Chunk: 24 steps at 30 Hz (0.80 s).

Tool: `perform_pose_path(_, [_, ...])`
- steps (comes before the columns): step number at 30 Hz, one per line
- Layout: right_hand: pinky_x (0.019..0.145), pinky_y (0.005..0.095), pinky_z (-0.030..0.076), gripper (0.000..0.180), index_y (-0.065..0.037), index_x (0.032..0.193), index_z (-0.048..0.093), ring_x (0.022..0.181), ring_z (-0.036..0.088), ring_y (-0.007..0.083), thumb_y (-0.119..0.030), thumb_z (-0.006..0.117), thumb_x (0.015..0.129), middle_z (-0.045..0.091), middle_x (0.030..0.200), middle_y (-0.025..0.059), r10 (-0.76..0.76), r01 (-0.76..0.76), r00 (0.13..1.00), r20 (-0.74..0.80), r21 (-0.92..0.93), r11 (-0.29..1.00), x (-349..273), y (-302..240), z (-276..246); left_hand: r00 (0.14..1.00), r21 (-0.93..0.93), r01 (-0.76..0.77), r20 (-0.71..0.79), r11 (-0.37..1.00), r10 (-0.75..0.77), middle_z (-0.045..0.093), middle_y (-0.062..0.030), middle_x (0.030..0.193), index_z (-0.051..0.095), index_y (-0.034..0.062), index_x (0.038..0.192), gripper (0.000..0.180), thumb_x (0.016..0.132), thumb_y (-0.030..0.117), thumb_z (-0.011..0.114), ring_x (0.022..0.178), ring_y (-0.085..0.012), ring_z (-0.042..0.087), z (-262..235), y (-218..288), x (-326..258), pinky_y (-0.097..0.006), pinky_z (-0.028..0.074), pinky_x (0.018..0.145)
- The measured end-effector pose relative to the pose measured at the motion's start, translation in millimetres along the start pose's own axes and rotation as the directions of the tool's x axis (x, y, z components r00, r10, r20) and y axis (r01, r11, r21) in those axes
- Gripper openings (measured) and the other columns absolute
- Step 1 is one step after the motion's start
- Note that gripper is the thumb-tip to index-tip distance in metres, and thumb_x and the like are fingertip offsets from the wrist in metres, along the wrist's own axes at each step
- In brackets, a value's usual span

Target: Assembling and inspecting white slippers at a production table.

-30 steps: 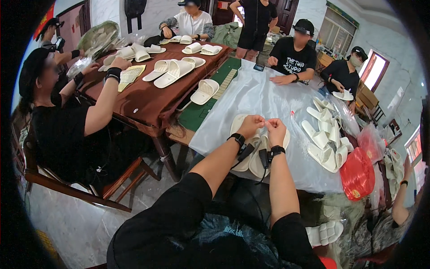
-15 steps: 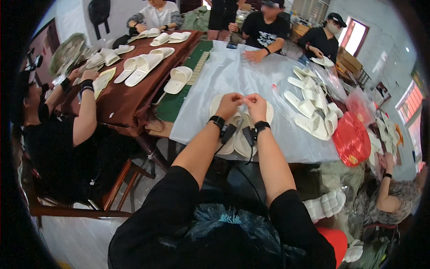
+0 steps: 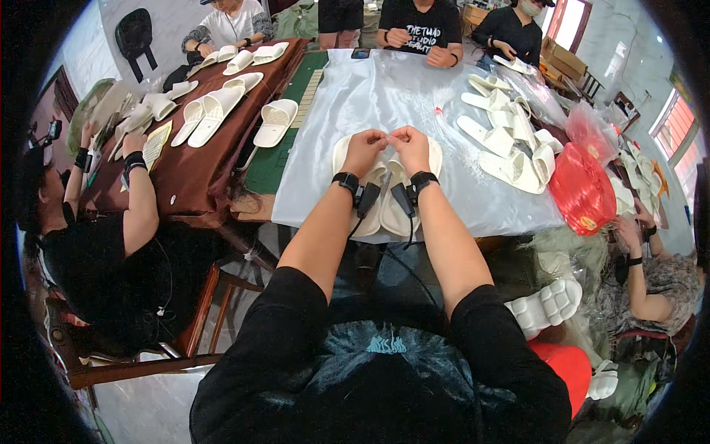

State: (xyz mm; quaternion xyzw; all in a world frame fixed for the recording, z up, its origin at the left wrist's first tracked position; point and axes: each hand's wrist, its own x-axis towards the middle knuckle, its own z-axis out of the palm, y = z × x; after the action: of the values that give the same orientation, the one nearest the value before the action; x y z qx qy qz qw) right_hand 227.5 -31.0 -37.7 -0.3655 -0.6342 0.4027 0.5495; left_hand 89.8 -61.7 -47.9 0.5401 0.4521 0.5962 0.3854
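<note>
A marble-walled room (image 3: 89,58) is seen from a lower tilt than a second ago, with the heads along its far side now cut by the frame. A barred window (image 3: 674,127) is set at the right. In the middle, a surface (image 3: 307,189) is covered by glossy, pale sheeting; beside it at the left, a second surface (image 3: 203,177) is draped in brown cloth, with a green mat (image 3: 266,172) laid between. Both are ringed by co-workers in dark or pale tops.

At the far edge, a forearm earlier rested on the sheeting has been drawn back, and both of that co-worker's hands are now held curled. At the far right, a raised arm has been lowered toward pale footwear. A wooden chair (image 3: 137,370) is placed at the left. A red bag (image 3: 583,189) is crumpled at the right corner, beside a heap of loose slippers (image 3: 510,137); other pairs (image 3: 214,111) are lined up on the brown cloth.

Nearest the wearer, cream slippers (image 3: 393,216) are laid on the sheeting, directly beneath the wrists. Above them, the left hand (image 3: 364,152) and right hand (image 3: 411,149) are kept fingertip to fingertip as before, fingers bent and pinched; whether anything thin is gripped cannot be told. A phone (image 3: 360,53) is left at the far edge.
</note>
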Motion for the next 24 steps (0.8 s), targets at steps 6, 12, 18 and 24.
perform_pose_path(6, [0.065,0.0243,0.047,0.009,0.001,0.081,0.065,0.067,0.058,0.0112,-0.004,0.070,0.075,0.065,0.074,0.0044,0.052,-0.045,0.998,-0.040,0.153,0.987,-5.6,-8.1,1.2,0.999,-0.013,0.028,-0.016,1.000,-0.028,0.062,-0.0005,0.080,0.065,0.0013,0.092,0.012,0.084,0.011,0.066,0.071,-0.0070,0.054,-0.2,0.8,-4.2,-0.020,0.042,0.063])
perform_pose_path(12, [0.064,0.0247,0.047,0.010,0.001,0.082,0.065,0.067,0.059,0.0112,-0.003,0.070,0.075,0.065,0.074,0.0053,0.017,-0.018,0.999,0.027,0.041,0.999,-4.5,-10.5,8.9,1.000,-0.038,0.004,-0.016,0.999,-0.005,0.063,-0.0015,0.082,0.065,-0.0002,0.092,0.012,0.084,0.009,0.067,0.072,-0.0077,0.054,-8.7,-8.8,1.4,-0.020,0.044,0.065])
perform_pose_path(18, [0.063,0.0249,0.047,0.009,0.001,0.080,0.065,0.066,0.060,0.0116,-0.004,0.071,0.075,0.066,0.073,0.0054,0.024,-0.024,1.000,-0.008,0.049,0.998,-0.5,-0.9,4.7,1.000,-0.054,0.000,-0.004,0.999,0.000,0.064,-0.0024,0.082,0.065,-0.0009,0.092,0.012,0.084,0.007,0.067,0.073,-0.0086,0.055,-3.8,-5.4,0.6,-0.022,0.045,0.067])
perform_pose_path(24, [0.063,0.0250,0.048,0.009,0.000,0.081,0.065,0.066,0.061,0.0121,-0.004,0.071,0.074,0.066,0.073,0.0059,0.025,-0.025,0.999,0.028,0.026,0.999,0.0,2.1,1.2,1.000,-0.039,0.019,-0.015,0.999,-0.020,0.064,-0.0026,0.081,0.065,-0.0011,0.092,0.013,0.083,0.008,0.067,0.073,-0.0090,0.055,0.6,1.7,-3.6,-0.022,0.045,0.067])
